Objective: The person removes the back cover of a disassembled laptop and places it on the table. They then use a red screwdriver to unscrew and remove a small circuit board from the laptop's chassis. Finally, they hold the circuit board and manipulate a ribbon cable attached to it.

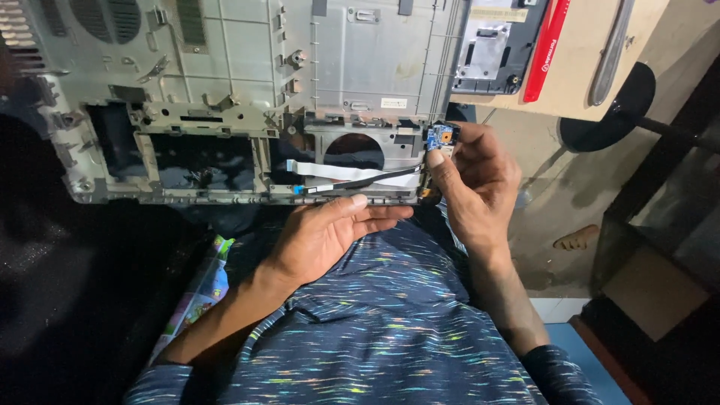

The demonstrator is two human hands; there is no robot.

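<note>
A grey laptop base shell (225,67), stripped to its frame, lies in front of me with its near edge over my lap. My left hand (330,229) rests palm up under that near edge, fingers extended and touching the frame. My right hand (472,184) pinches a small blue circuit board (442,136) at the shell's right corner, thumb pressed against it. A white flat ribbon cable (352,172) and a thin dark cable run from the middle of the shell toward that board.
A wooden table edge (577,67) at the upper right carries another dark laptop part (495,45), a red strip (546,49) and a grey metal strip (611,52). A black stool (607,112) stands beyond. A colourful printed packet (206,289) lies beside my left forearm.
</note>
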